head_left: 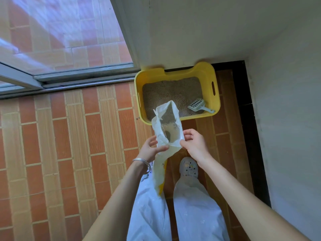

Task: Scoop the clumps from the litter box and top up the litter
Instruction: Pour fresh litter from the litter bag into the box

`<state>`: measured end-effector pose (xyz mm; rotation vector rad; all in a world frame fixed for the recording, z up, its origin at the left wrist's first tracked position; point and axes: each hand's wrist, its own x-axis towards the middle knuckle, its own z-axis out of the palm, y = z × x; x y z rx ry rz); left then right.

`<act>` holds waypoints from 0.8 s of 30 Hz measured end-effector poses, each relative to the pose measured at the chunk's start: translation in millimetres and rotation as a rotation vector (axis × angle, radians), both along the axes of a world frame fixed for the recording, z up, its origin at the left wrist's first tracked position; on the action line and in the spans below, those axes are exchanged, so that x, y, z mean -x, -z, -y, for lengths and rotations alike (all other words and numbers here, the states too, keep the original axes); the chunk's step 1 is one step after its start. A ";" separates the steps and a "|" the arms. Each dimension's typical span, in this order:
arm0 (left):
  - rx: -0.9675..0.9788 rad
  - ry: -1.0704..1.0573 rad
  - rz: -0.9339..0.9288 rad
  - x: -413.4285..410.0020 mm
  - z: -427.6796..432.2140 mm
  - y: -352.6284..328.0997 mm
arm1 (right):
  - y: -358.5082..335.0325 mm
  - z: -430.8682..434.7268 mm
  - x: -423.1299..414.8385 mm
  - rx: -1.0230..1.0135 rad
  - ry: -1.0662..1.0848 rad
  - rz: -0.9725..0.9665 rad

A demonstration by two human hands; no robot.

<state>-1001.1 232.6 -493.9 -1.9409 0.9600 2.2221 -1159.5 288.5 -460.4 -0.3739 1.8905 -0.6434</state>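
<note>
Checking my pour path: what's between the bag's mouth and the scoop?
Only bare litter separates the bag from the scoop in the litter box, seen in the head view.

Your yellow litter box [201, 70] sits on the tiled floor, holding gray-brown litter [170, 93]. A pale slotted scoop [198, 105] lies in its near right corner. Your left hand [152, 148] and right hand [194, 141] pinch an open whitish plastic bag [169, 129] just before the box.

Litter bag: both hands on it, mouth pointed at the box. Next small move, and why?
Probably tip the litter bag further forward to pour. The left hand and right hand grip its sides, its open mouth points at the yellow litter box, and litter shows inside the bag. Aim left of the scoop lying in the box.
</note>
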 end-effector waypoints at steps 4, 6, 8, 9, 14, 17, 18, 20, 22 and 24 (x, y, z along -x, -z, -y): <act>0.042 0.044 0.055 -4.6 13.6 -3.1 | 1.3 -12.0 -7.0 -0.012 -0.065 -0.018; -0.005 0.023 0.047 -3.2 17.7 -2.7 | 3.9 -18.4 -8.7 -0.029 -0.087 -0.011; -0.054 -0.017 0.048 2.2 20.1 -3.3 | 6.0 -23.0 -9.4 -0.052 -0.101 0.023; -0.053 -0.031 0.058 5.7 20.7 -3.4 | 7.0 -24.2 -9.4 -0.062 -0.111 0.042; 0.057 -0.075 0.165 19.2 17.1 -2.3 | 11.3 -25.1 -7.9 -0.121 -0.128 0.106; 0.129 -0.122 0.201 25.5 16.7 -1.5 | 11.5 -26.4 -8.0 -0.138 -0.163 0.138; 0.148 -0.124 0.199 26.9 17.4 -2.0 | 11.0 -27.2 -8.8 -0.143 -0.174 0.155; 0.178 -0.115 0.190 28.6 18.7 -3.6 | 10.9 -30.9 -11.9 -0.148 -0.162 0.205; 0.215 -0.075 0.203 28.8 18.8 -3.5 | 10.6 -36.6 -15.3 -0.149 -0.131 0.248; 0.259 -0.011 0.247 28.4 19.2 -2.8 | 10.1 -41.5 -16.5 -0.146 -0.095 0.278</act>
